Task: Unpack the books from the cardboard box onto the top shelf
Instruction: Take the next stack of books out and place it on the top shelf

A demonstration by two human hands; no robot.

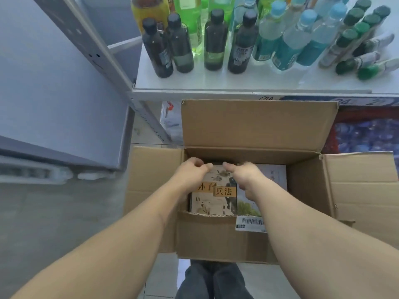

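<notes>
Reaching into cardboard box (254, 126), hands apparently gripping book (216, 197)

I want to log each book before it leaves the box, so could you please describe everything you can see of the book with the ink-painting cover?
The book lies flat, face up, in the left part of the open cardboard box. Its cream cover shows dark ink-wash figures and an ochre band with large characters. The left hand and right hand curl over its far edge. A paler book lies beside it on the right.
</notes>
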